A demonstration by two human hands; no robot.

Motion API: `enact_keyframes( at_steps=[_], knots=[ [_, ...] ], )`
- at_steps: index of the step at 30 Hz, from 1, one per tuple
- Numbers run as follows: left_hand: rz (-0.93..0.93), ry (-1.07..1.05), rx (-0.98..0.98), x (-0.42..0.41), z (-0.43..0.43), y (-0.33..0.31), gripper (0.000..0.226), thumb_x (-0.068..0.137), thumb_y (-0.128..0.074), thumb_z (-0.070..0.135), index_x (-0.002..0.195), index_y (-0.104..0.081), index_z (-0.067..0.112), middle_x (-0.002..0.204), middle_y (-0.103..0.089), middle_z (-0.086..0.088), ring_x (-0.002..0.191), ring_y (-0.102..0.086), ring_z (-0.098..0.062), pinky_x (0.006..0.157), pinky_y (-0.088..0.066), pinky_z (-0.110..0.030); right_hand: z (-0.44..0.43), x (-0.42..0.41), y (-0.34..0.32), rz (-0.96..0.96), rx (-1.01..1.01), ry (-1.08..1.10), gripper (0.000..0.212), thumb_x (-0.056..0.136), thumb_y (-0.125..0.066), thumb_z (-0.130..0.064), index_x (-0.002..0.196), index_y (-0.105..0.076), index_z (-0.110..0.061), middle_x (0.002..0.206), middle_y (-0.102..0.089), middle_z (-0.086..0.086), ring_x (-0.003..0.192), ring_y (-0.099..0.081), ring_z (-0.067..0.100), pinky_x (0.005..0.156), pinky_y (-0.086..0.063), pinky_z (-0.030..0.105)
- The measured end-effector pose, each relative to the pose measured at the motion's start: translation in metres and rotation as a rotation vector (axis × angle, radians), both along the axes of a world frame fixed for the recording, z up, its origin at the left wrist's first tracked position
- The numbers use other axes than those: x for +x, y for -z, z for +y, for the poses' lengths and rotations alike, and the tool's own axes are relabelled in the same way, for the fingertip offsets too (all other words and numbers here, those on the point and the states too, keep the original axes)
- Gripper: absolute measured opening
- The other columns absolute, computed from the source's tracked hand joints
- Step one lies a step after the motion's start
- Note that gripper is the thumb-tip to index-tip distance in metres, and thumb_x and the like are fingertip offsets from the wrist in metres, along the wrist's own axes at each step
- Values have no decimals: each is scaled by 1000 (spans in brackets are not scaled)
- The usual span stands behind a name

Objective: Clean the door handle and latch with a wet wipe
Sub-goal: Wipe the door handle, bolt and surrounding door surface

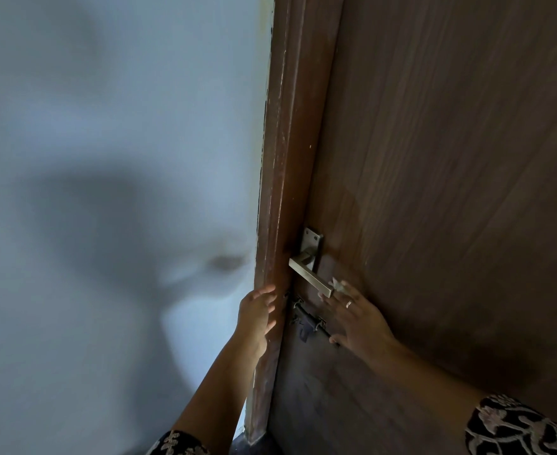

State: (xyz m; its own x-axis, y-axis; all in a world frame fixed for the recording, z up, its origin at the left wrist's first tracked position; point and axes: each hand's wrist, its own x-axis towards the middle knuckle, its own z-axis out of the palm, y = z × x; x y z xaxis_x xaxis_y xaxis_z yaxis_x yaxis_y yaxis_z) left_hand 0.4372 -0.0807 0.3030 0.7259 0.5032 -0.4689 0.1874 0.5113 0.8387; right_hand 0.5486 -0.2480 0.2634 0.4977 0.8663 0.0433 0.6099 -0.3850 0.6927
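Slippage is the risk: right hand [357, 318], fingers spread, barely pins a crumpled white wet wipe [339, 285] at the tip of the brushed-metal lever handle [310, 278]; left hand [257, 311] rests open on the brown wooden frame [278, 192]; dark sliding latch [308, 321] below looks untouched.

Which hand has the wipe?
The right hand, ring on a finger, holds the white wipe at the handle tip. The left hand rests bare on the door frame.
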Motion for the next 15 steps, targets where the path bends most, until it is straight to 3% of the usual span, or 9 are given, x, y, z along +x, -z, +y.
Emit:
enact_keyframes(
  at_steps=[2, 5, 10, 15],
  knots=[
    [3, 0, 7, -3, -4, -3, 15, 95, -52, 7, 104, -61, 14, 122, -54, -6, 113, -50, -21, 107, -37, -44, -4, -5, -23, -60, 57, 49, 86, 90, -39, -58, 143, 2, -6, 157, -14, 16, 146, -4, 30, 101, 36, 45],
    [5, 5, 8, -5, -11, -9, 17, 95, -51, 7, 106, -62, 14, 126, -55, -8, 119, -51, -24, 107, -38, -44, -6, -5, -60, -168, 149, 103, 83, 91, -38, -57, 148, -1, -7, 159, -9, 8, 146, -3, 25, 100, 38, 47],
    [-8, 32, 31, -8, -25, -19, 18, 95, -51, 8, 106, -63, 16, 127, -56, -9, 113, -51, -21, 104, -39, -41, -9, -10, -101, -254, 276, 151, 84, 87, -43, -59, 149, -12, -11, 158, -16, 1, 146, -13, 20, 109, 26, 47],
    [-13, 43, 31, -14, -32, -24, 17, 95, -52, 8, 105, -63, 16, 126, -56, -8, 112, -51, -20, 103, -40, -40, -26, -23, -72, -157, 302, 178, 94, 82, -51, -59, 147, -15, -2, 158, -13, 10, 146, -7, 27, 116, 11, 41]
  ],
)
